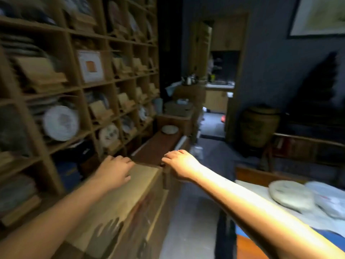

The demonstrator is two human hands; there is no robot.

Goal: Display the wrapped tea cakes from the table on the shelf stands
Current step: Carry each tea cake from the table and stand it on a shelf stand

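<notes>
Wrapped tea cakes point(291, 195) lie in a loose pile on the table point(317, 223) at the lower right. A wooden shelf point(80, 90) fills the left side; some cells hold bare wooden stands point(99, 109), others hold displayed cakes point(60, 123). My left hand point(115, 169) rests palm down on a cardboard box point(130, 200) below the shelf, holding nothing. My right hand point(179, 162) reaches forward over the far corner of that box, fingers loosely bent and empty. The picture is blurred by motion.
A brown box point(158, 144) with a white cake point(169, 129) on its far end stands past the cardboard box. An aisle of grey floor point(192, 212) runs between the boxes and the table. A large jar point(259, 126) stands at the right wall, a doorway behind.
</notes>
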